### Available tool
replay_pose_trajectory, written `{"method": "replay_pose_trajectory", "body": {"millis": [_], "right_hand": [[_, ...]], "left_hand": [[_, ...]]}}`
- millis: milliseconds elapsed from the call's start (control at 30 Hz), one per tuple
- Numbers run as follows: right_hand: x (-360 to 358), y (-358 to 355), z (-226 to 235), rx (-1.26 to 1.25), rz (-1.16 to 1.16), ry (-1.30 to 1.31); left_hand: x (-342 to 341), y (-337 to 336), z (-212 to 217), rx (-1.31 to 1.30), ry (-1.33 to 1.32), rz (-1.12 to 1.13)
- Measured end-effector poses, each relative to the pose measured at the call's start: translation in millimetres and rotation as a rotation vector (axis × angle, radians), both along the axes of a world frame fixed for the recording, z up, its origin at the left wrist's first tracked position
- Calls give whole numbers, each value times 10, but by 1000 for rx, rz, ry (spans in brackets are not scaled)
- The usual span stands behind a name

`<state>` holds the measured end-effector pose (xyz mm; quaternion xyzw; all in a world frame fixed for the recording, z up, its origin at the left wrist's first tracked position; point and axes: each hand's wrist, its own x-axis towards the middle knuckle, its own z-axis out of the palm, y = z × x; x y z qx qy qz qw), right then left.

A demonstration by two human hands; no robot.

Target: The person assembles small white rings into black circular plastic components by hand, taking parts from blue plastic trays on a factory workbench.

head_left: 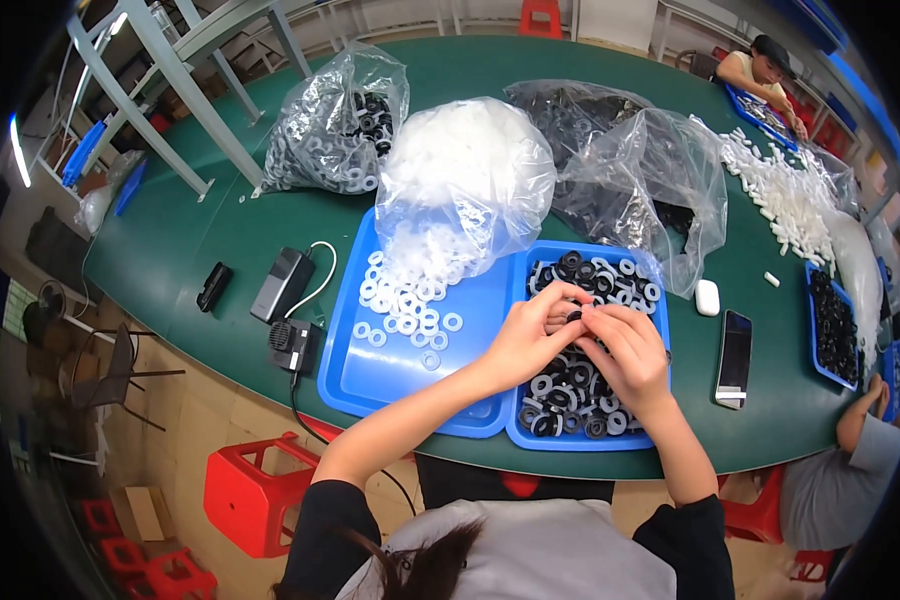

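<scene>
Left hand (pixel 530 335) and right hand (pixel 625 350) meet fingertip to fingertip above the right blue tray (pixel 522 432), both curled nearly shut around a small black ring (pixel 574 316) pinched between them. That ring sits at about 1 o'clock from the left hand and 11 o'clock from the right, so neither hand is clearly the nearer; its axis cannot be made out, since the fingers cover most of it. Directly beneath, from 12 to 6 o'clock of the hands, lie the loose black-and-white rings (pixel 570 395) filling this tray. At 9 o'clock, touching it, the left blue tray (pixel 370 375) carries scattered white washers (pixel 410 300) that spill from a clear bag of white washers (pixel 465 170) at 11 o'clock. Further bags of dark parts (pixel 640 170) stand at 12 to 1 o'clock on the green bench (pixel 220 215). A phone (pixel 735 355) lies at 3 o'clock, well apart from the hands. Whether a white washer is also gripped is hidden. Other people at the far right are cut off by the rim.
</scene>
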<state>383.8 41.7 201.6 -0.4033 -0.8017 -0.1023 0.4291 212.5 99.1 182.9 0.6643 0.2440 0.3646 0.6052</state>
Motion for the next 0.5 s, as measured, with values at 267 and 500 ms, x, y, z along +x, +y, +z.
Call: {"method": "replay_pose_trajectory", "body": {"millis": [267,500], "right_hand": [[596,430,82,-148,-456,462],[1573,1522,-542,-397,-364,225]], "left_hand": [[-86,130,17,404,184,234],[-66,188,-33,420,150,187]]}}
